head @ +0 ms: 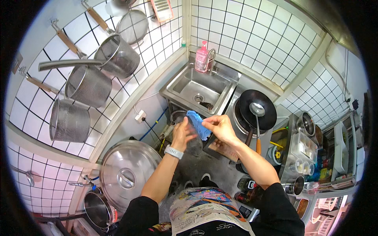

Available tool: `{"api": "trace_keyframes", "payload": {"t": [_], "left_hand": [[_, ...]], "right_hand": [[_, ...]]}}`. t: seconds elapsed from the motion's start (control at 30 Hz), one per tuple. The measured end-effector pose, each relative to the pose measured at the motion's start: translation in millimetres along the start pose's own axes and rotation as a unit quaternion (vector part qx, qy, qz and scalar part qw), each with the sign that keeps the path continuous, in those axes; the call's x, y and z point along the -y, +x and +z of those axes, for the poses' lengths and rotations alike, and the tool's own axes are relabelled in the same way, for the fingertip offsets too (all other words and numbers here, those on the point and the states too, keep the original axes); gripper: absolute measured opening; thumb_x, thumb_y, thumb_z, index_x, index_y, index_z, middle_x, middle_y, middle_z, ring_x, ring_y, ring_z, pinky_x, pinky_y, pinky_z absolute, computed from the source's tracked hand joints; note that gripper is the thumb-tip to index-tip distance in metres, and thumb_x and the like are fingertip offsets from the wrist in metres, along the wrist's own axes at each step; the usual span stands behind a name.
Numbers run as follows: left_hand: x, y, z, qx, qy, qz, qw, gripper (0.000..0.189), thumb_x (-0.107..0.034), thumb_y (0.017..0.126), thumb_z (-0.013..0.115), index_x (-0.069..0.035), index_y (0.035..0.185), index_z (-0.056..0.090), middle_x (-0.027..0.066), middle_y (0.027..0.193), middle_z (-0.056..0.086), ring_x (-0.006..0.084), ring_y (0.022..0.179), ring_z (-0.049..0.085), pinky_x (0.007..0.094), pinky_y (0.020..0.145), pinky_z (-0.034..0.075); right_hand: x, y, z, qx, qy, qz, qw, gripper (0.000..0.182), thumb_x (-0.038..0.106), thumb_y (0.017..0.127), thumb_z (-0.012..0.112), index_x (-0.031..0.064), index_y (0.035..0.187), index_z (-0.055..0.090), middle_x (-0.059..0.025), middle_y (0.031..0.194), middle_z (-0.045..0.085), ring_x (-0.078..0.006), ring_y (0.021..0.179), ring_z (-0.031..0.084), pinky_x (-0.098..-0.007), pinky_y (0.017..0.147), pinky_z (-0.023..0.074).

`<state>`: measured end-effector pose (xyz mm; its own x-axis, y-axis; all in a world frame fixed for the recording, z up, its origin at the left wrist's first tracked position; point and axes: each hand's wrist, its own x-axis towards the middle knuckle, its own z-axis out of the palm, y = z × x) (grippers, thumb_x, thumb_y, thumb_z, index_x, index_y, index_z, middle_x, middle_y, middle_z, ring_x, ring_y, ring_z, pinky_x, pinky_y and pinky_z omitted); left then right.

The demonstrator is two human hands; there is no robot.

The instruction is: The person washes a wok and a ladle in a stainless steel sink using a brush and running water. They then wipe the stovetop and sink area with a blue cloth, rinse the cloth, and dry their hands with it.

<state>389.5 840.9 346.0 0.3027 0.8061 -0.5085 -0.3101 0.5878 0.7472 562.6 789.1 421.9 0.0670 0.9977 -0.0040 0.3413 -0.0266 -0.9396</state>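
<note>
A blue cloth (198,125) hangs in front of the sink's near edge, pinched at its right side by my right hand (221,127). Close to the cloth's left side is my left hand (183,136), blurred, fingers spread, a pale band at the wrist; I cannot tell whether it touches the cloth. Beyond both hands stands a stainless steel sink (180,85) with a drain (198,98) and a dark brush-like thing (206,105) inside. A pink pump bottle (202,59) is beside the curved faucet (210,60) at the sink's back.
A black wok (246,98) with a ladle (257,118) rests on a pot at the right. A large lidded steel pot (130,159) stands at the left. Several mesh strainers (88,85) hang on the left wall. Containers (304,147) line the right counter.
</note>
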Motion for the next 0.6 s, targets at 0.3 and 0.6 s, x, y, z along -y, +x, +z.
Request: {"api": "trace_keyframes", "payload": {"t": [0.3, 0.6], "left_hand": [[35, -44, -30, 0.215, -0.056, -0.006, 0.975, 0.033, -0.025, 0.102, 0.045, 0.001, 0.115, 0.058, 0.0085, 0.107, 0.064, 0.0162, 0.093, 0.063, 0.0310, 0.081, 0.053], [-9, -22, -58, 0.240, 0.447, 0.257, 0.823, 0.013, -0.007, 0.085, 0.065, 0.003, 0.091, 0.068, 0.0081, 0.083, 0.070, 0.0124, 0.078, 0.063, 0.0279, 0.070, 0.049]], "right_hand": [[-14, -67, 53, -0.061, -0.155, -0.040, 0.985, 0.055, 0.028, 0.072, 0.080, -0.0019, 0.113, 0.058, -0.0177, 0.103, 0.059, -0.0277, 0.093, 0.063, -0.0356, 0.077, 0.0522], [-93, -100, 1, -0.156, -0.013, 0.073, 0.985, 0.022, 0.007, 0.090, 0.056, 0.0034, 0.108, 0.066, -0.0145, 0.092, 0.070, -0.0207, 0.084, 0.067, -0.0324, 0.079, 0.0505]]}}
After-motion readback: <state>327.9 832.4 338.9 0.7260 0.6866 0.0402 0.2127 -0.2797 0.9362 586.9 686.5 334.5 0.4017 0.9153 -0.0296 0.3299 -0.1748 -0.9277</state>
